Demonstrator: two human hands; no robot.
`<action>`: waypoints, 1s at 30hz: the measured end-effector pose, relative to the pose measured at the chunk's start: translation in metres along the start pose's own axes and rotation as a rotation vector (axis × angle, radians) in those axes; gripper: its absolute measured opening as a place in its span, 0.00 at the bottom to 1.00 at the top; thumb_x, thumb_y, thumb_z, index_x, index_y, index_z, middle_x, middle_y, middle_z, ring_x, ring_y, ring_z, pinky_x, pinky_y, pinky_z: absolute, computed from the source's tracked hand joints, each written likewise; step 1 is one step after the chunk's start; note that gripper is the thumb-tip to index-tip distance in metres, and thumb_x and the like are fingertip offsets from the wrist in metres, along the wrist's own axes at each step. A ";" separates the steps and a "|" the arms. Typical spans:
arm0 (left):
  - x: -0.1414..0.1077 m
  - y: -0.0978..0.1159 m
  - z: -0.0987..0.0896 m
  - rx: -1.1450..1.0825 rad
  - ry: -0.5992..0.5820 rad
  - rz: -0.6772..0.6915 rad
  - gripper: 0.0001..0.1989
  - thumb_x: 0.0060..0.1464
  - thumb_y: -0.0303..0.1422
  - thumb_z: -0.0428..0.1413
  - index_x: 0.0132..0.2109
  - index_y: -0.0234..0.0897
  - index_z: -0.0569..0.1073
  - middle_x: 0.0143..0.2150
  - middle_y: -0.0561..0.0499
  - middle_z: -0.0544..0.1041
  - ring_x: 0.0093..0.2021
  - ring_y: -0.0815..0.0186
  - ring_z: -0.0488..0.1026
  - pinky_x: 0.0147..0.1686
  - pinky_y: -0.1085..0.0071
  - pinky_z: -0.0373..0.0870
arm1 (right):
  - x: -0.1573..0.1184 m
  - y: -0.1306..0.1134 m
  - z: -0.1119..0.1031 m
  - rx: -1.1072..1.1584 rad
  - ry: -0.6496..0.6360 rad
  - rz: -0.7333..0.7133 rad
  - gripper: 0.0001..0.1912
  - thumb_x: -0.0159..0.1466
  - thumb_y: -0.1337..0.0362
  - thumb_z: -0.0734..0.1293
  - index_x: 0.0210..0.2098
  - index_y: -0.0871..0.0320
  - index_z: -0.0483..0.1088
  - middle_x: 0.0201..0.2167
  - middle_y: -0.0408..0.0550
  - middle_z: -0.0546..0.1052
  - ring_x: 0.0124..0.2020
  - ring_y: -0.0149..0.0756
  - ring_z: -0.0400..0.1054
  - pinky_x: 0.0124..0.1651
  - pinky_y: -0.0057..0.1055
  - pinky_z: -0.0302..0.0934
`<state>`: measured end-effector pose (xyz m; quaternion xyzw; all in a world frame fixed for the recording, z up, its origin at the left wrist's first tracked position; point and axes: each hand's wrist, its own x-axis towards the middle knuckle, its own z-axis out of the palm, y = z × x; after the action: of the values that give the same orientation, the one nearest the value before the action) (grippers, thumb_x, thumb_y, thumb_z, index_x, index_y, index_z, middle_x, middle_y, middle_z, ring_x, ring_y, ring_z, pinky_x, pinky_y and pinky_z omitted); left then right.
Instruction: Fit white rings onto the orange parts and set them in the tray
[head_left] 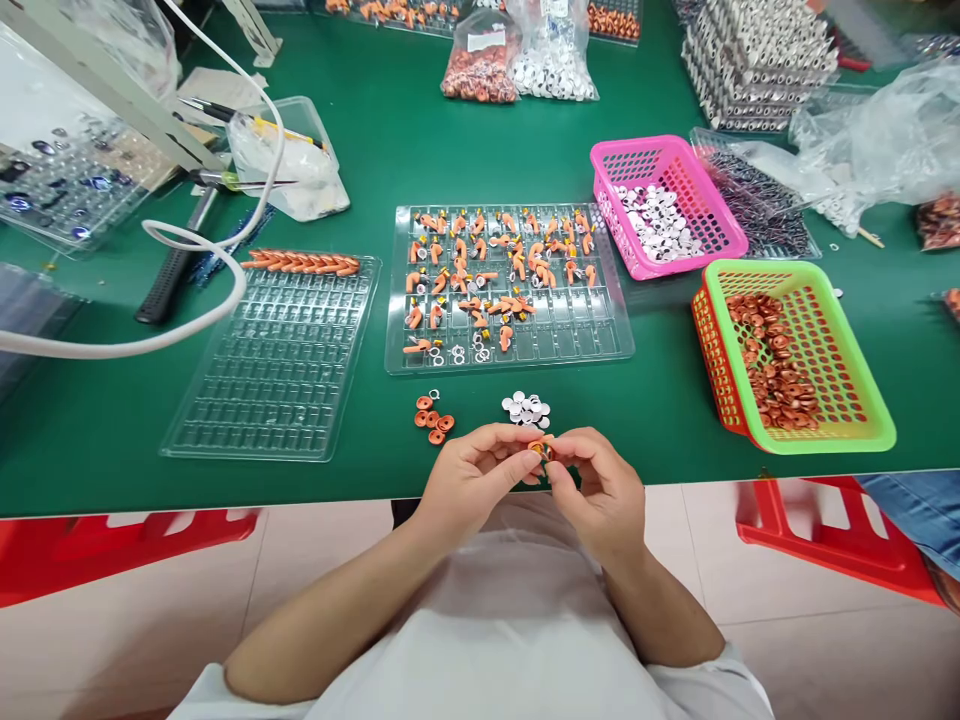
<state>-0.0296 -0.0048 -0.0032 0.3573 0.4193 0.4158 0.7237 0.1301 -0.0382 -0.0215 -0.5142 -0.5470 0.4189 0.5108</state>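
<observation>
Orange cups point(433, 419) lie left of lower centre. My left hand point(474, 472), fingers curled, pinches a small orange piece point(541, 450) at lower centre, just below white discs point(527, 409); my right hand point(601, 490), half-curled, grips its other side.

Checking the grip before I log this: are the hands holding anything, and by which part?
A small orange piece, pinched at opposite sides by the left hand and right hand; its finer parts are too small to tell.
</observation>
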 end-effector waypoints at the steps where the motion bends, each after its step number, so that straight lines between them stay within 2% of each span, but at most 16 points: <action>1: 0.000 0.000 0.000 -0.003 0.001 0.002 0.10 0.52 0.32 0.67 0.42 0.33 0.81 0.39 0.46 0.84 0.32 0.69 0.80 0.36 0.74 0.82 | 0.000 0.000 0.000 0.009 0.000 0.010 0.11 0.64 0.71 0.67 0.44 0.50 0.74 0.38 0.47 0.75 0.37 0.36 0.72 0.37 0.33 0.70; 9: 0.000 -0.001 0.002 0.024 0.034 0.055 0.09 0.52 0.31 0.67 0.41 0.34 0.81 0.39 0.45 0.85 0.32 0.68 0.80 0.35 0.73 0.82 | 0.002 -0.002 0.001 0.013 -0.002 0.016 0.10 0.64 0.71 0.67 0.42 0.51 0.73 0.36 0.47 0.75 0.36 0.35 0.71 0.37 0.32 0.70; 16: -0.002 -0.003 0.005 0.048 0.085 0.042 0.08 0.52 0.30 0.66 0.40 0.34 0.82 0.38 0.47 0.84 0.33 0.68 0.80 0.36 0.74 0.82 | 0.001 -0.003 0.004 -0.002 0.041 0.066 0.08 0.64 0.72 0.66 0.39 0.53 0.73 0.35 0.45 0.75 0.33 0.33 0.72 0.35 0.30 0.70; 23: -0.005 -0.013 0.001 0.223 0.105 0.184 0.08 0.53 0.27 0.64 0.42 0.37 0.83 0.38 0.47 0.83 0.36 0.65 0.80 0.39 0.70 0.82 | 0.000 -0.003 0.005 -0.037 0.070 0.050 0.07 0.64 0.71 0.66 0.39 0.53 0.73 0.35 0.45 0.75 0.34 0.34 0.72 0.35 0.32 0.71; 27: -0.005 -0.015 0.000 0.362 0.119 0.309 0.09 0.53 0.25 0.62 0.43 0.37 0.83 0.38 0.47 0.82 0.35 0.65 0.80 0.37 0.70 0.81 | 0.002 -0.004 0.005 -0.132 0.077 -0.026 0.08 0.63 0.72 0.66 0.39 0.53 0.72 0.34 0.45 0.75 0.33 0.34 0.72 0.33 0.31 0.70; 30: -0.004 -0.012 0.002 0.506 0.127 0.412 0.10 0.53 0.23 0.61 0.42 0.36 0.83 0.36 0.47 0.83 0.34 0.66 0.80 0.35 0.74 0.79 | 0.004 -0.002 0.004 -0.289 0.075 -0.196 0.11 0.63 0.73 0.66 0.42 0.53 0.71 0.34 0.46 0.75 0.32 0.33 0.71 0.33 0.30 0.70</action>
<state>-0.0257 -0.0135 -0.0118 0.5764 0.4725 0.4574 0.4850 0.1256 -0.0346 -0.0192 -0.5417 -0.6297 0.2645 0.4900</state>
